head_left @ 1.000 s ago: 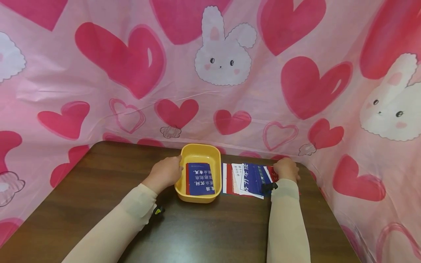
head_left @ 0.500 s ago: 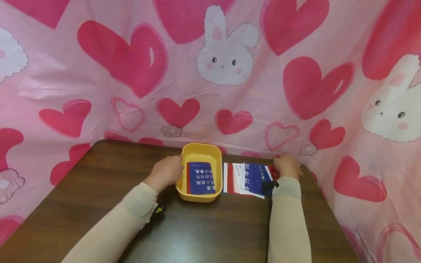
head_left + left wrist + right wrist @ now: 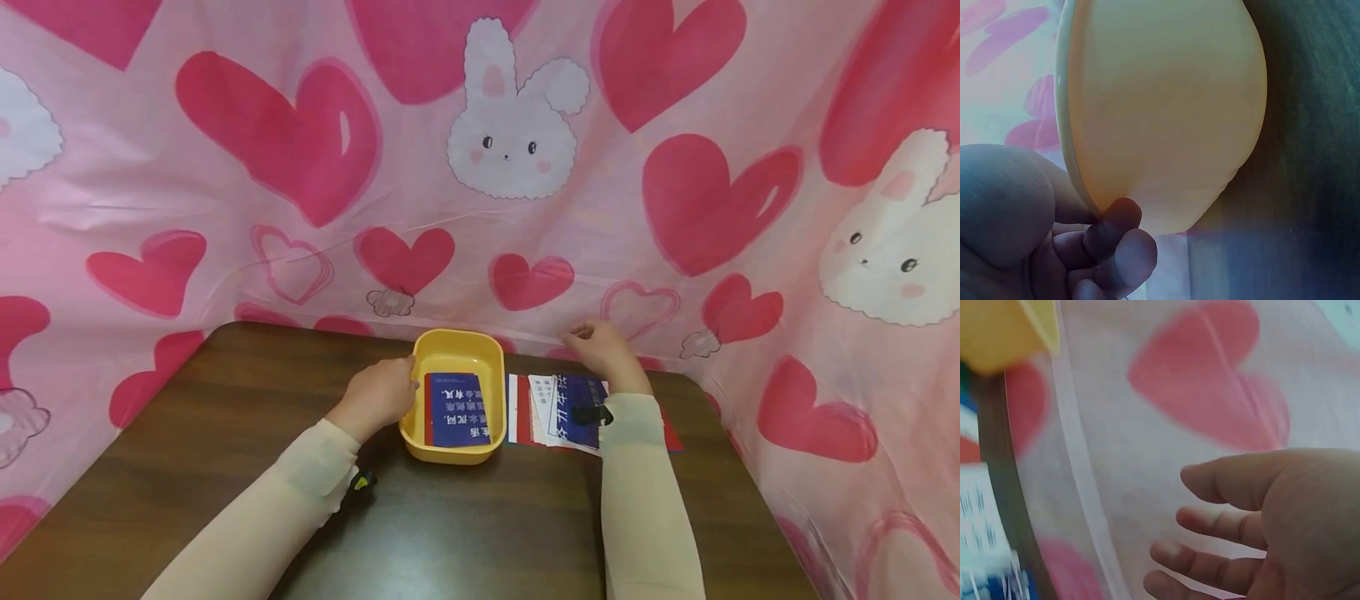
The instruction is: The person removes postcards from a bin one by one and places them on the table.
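Observation:
My left hand (image 3: 378, 392) grips the left rim of a yellow plastic tray (image 3: 452, 455); in the left wrist view, thumb and curled fingers pinch the tray's edge (image 3: 1160, 112). Inside the tray lies a blue card (image 3: 459, 408) with white characters, a red edge showing beneath it. To the tray's right, several overlapping red, white and blue cards (image 3: 573, 417) lie fanned on the table, partly hidden by my right wrist. Above their far edge hovers my right hand (image 3: 603, 350). In the right wrist view its fingers (image 3: 1200, 565) are spread apart and hold nothing.
The dark wooden table (image 3: 442, 517) ends just behind the tray. A pink curtain (image 3: 420, 200) with hearts and rabbits hangs along its back and sides. A red card corner (image 3: 670, 433) shows right of my right forearm.
My right hand has left the right end of the fanned cards, rising and moving left over them. My left hand keeps its hold on the tray.

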{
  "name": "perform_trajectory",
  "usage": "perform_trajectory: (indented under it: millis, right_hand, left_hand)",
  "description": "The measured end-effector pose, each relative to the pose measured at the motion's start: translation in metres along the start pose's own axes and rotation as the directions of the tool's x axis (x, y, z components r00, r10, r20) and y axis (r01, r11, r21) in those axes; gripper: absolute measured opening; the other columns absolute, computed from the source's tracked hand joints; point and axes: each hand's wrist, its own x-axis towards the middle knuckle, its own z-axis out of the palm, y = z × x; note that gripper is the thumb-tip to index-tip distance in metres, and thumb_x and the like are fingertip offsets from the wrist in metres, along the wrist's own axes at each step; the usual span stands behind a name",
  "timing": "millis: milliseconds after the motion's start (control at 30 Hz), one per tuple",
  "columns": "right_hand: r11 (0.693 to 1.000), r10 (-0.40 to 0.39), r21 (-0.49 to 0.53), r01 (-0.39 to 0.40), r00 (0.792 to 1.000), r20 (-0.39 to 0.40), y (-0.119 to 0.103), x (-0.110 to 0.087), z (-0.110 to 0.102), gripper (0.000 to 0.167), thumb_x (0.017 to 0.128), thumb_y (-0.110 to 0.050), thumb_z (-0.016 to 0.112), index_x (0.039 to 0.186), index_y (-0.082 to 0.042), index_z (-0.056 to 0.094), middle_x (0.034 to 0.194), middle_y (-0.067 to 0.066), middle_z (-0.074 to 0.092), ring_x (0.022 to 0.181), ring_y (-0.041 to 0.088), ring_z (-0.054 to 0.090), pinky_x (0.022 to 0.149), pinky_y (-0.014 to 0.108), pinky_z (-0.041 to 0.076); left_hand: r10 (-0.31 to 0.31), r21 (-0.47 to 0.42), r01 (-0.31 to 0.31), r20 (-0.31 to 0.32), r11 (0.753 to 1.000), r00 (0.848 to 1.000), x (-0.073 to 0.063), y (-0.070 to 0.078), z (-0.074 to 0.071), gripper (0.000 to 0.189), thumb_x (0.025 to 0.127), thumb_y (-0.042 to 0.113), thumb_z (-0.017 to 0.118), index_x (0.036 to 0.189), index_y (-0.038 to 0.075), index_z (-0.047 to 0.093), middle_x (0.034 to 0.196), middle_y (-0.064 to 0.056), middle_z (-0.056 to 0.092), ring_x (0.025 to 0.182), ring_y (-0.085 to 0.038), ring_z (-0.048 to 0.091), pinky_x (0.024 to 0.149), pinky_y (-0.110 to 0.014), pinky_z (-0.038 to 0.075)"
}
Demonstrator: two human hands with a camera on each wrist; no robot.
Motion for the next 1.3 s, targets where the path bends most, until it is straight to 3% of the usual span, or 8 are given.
perform_trajectory:
  millis: [333, 567, 733, 867, 967, 1167, 1300]
  right_hand:
    - [0.989, -0.148, 0.015, 0.147, 0.982, 0.12, -0.072, -0.004, 0.037, 0.041, 0.109, -0.038, 0.072, 0.138, -0.009, 0.076, 0.137, 0.018, 0.077, 0.125, 0.04, 0.073, 0.105, 0.057, 0.067]
    - [0.97, -0.221, -0.032, 0.241, 0.931, 0.292, -0.108, 0.001, 0.06, 0.037, 0.105, -0.037, 0.079, 0.133, -0.012, 0.078, 0.131, 0.014, 0.078, 0.108, 0.03, 0.076, 0.094, 0.045, 0.071]
    - [0.969, -0.187, -0.078, 0.236, 0.899, 0.397, -0.126, 0.013, 0.075, 0.037, 0.1, -0.038, 0.086, 0.13, -0.016, 0.08, 0.12, 0.003, 0.081, 0.107, 0.025, 0.074, 0.099, 0.045, 0.069]
    - [0.957, -0.158, -0.149, 0.247, 0.881, 0.446, -0.139, 0.024, 0.089, 0.039, 0.101, -0.038, 0.086, 0.13, -0.013, 0.08, 0.115, 0.004, 0.079, 0.105, 0.029, 0.071, 0.099, 0.047, 0.067]
    - [0.938, -0.131, -0.226, 0.261, 0.875, 0.466, -0.146, 0.029, 0.099, 0.041, 0.1, -0.038, 0.088, 0.13, -0.011, 0.079, 0.113, 0.005, 0.079, 0.102, 0.029, 0.072, 0.095, 0.045, 0.068]
    - [0.903, -0.049, -0.344, 0.257, 0.858, 0.511, -0.149, 0.035, 0.116, 0.052, 0.089, -0.035, 0.1, 0.13, -0.011, 0.081, 0.111, 0.002, 0.081, 0.101, 0.023, 0.075, 0.1, 0.044, 0.068]
    - [0.897, -0.019, -0.373, 0.237, 0.864, 0.504, -0.149, 0.033, 0.122, 0.059, 0.083, -0.03, 0.104, 0.132, -0.011, 0.079, 0.111, 0.003, 0.081, 0.097, 0.021, 0.077, 0.098, 0.045, 0.07]
  left_hand:
    - [0.014, -0.006, -0.014, -0.017, 1.0, 1.0, -0.002, 0.001, 0.001, 0.065, 0.111, 0.029, 0.072, 0.168, 0.003, 0.053, 0.132, -0.016, 0.077, 0.093, -0.028, 0.072, 0.094, -0.05, 0.07]
    - [0.009, -0.007, -0.009, -0.019, 1.0, 1.0, -0.001, 0.003, 0.001, 0.064, 0.111, 0.029, 0.072, 0.167, 0.004, 0.054, 0.131, -0.016, 0.078, 0.091, -0.027, 0.072, 0.089, -0.047, 0.07]
    - [0.008, -0.003, -0.008, -0.016, 1.0, 1.0, -0.002, 0.004, 0.001, 0.065, 0.111, 0.028, 0.072, 0.168, 0.003, 0.053, 0.134, -0.017, 0.077, 0.091, -0.027, 0.072, 0.087, -0.047, 0.07]
    - [0.004, -0.01, -0.005, -0.005, 1.0, 1.0, -0.003, 0.002, 0.0, 0.066, 0.111, 0.028, 0.072, 0.169, 0.003, 0.052, 0.131, -0.016, 0.077, 0.089, -0.026, 0.072, 0.083, -0.043, 0.07]
    - [0.006, -0.018, -0.006, 0.0, 1.0, 1.0, -0.002, 0.001, 0.0, 0.066, 0.111, 0.028, 0.072, 0.169, 0.003, 0.052, 0.127, -0.016, 0.077, 0.087, -0.025, 0.071, 0.08, -0.039, 0.068]
    - [0.006, -0.035, -0.006, -0.002, 0.999, 1.0, -0.001, 0.0, 0.001, 0.066, 0.112, 0.029, 0.071, 0.169, 0.004, 0.051, 0.123, -0.015, 0.077, 0.085, -0.025, 0.071, 0.076, -0.037, 0.066]
    - [0.005, -0.03, -0.005, -0.006, 1.0, 1.0, 0.0, 0.0, 0.002, 0.066, 0.112, 0.029, 0.071, 0.169, 0.004, 0.052, 0.127, -0.016, 0.077, 0.087, -0.025, 0.072, 0.077, -0.038, 0.067]
